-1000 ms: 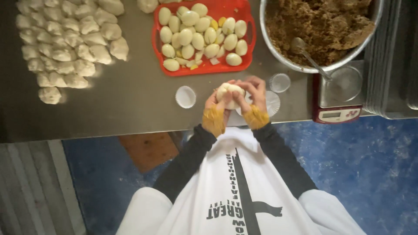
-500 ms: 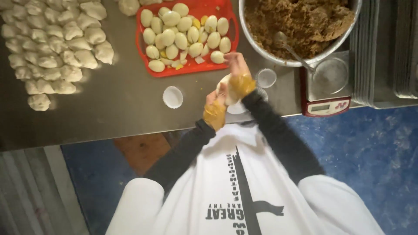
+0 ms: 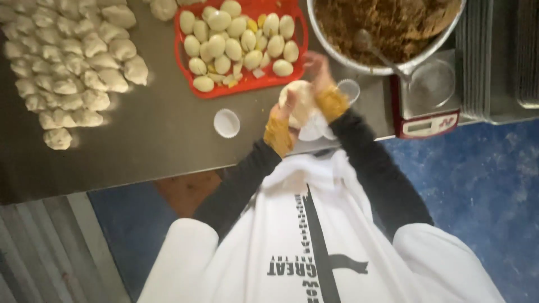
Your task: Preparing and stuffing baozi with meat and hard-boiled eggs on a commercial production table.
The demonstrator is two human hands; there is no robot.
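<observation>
Both hands meet above the table edge: the left hand (image 3: 285,109) cups a pale round of dough (image 3: 300,101) from below while the right hand (image 3: 317,70), blurred, presses against its far side, fingers together as far as can be told. Held over the edge with loose fingers, the dough could slip, tear or drop onto the apron (image 3: 314,235). Close by sit the red tray (image 3: 185,62) of halved eggs (image 3: 238,39), 1 paper cup (image 3: 227,122), the filling bowl (image 3: 387,28), a scale (image 3: 429,106) and rows of dough balls (image 3: 67,62), crowding any place to set it down.
</observation>
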